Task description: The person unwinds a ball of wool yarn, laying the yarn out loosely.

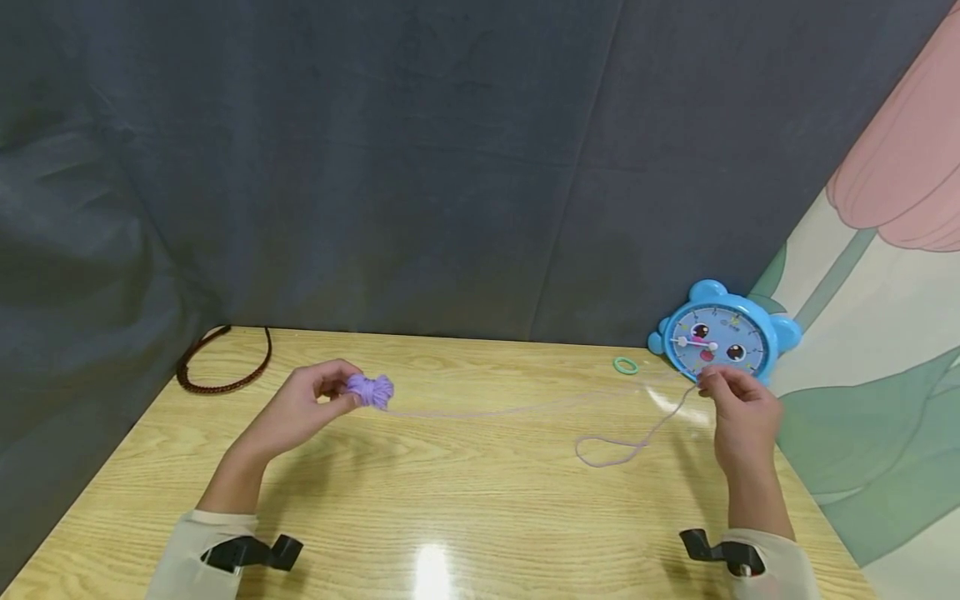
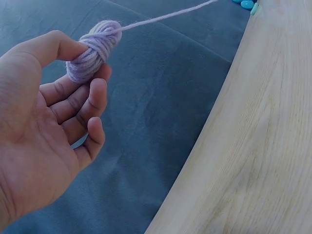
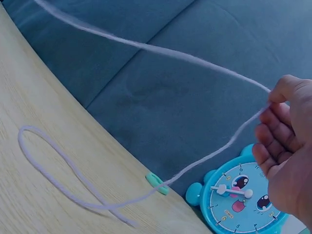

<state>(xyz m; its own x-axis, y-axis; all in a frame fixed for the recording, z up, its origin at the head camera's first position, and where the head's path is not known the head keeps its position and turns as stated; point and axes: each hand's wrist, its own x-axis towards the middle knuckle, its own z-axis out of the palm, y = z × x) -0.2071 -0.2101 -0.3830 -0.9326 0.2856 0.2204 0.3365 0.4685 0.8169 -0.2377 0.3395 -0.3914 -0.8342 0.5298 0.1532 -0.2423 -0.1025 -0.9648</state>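
A small bundle of lilac yarn [image 1: 371, 390] is pinched between the thumb and fingers of my left hand [image 1: 309, 406], held above the table on the left. In the left wrist view the wound yarn [image 2: 93, 51] shows its strands, and one strand leads off to the upper right. Over at the right, my right hand [image 1: 746, 417] pinches that strand between thumb and fingertips. The yarn strand [image 1: 510, 412] spans the gap between both hands with a slight sag. Past the right hand, its loose tail [image 3: 63, 192] drops to the tabletop in a loop.
A blue toy clock [image 1: 716, 337] with a cartoon face leans at the back right, behind my right hand. Near it lies a small green ring [image 1: 626, 366]. A brown braided band [image 1: 225, 388] lies at the back left of the wooden table [image 1: 480, 517]. Dark cloth [image 1: 420, 167] hangs behind.
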